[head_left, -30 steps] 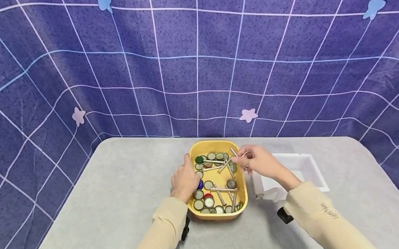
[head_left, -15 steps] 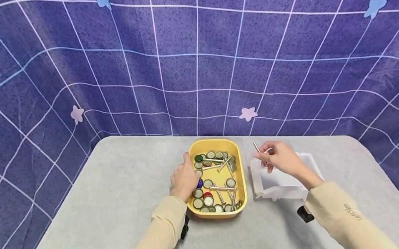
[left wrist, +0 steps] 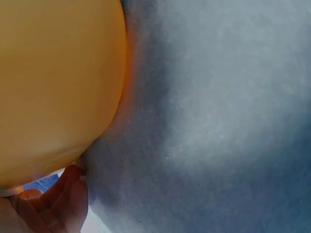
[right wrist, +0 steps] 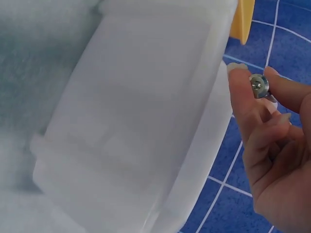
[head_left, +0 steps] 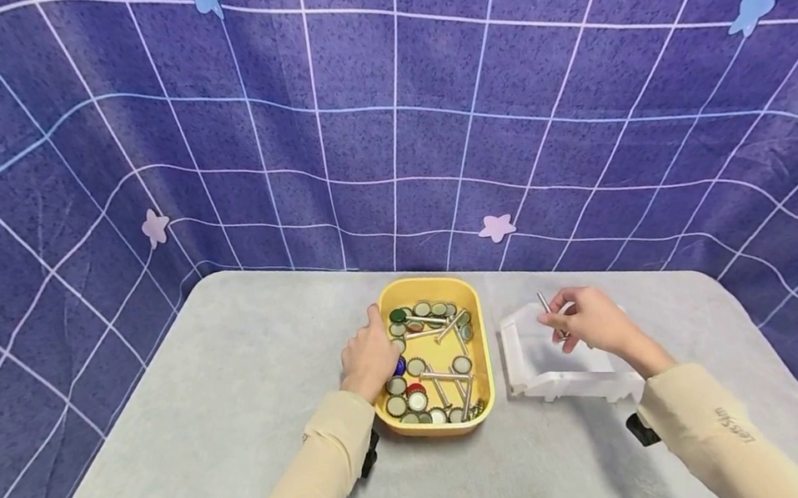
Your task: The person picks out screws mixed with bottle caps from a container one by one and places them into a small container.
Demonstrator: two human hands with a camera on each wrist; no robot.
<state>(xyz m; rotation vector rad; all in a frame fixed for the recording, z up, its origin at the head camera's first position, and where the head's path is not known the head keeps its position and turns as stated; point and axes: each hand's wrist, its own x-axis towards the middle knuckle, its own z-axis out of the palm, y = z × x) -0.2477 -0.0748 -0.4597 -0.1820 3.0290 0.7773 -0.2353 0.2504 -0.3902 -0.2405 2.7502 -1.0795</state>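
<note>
My left hand grips the left rim of a yellow tub; in the left wrist view its curled fingers lie against the tub's outer wall. Several bottle caps and long metal bolts lie in the tub. Over the white plastic bin, my right hand pinches one bolt between thumb and fingertips. The right wrist view shows that bolt's round recessed head end-on, beside the bin's outer wall.
Both containers stand side by side on a grey table, with a narrow gap between them. A purple curtain with a line grid and stars hangs behind the table and along its sides.
My right hand has moved right, from above the yellow tub to above the white bin, carrying the bolt. The left hand has stayed at the tub's rim.
</note>
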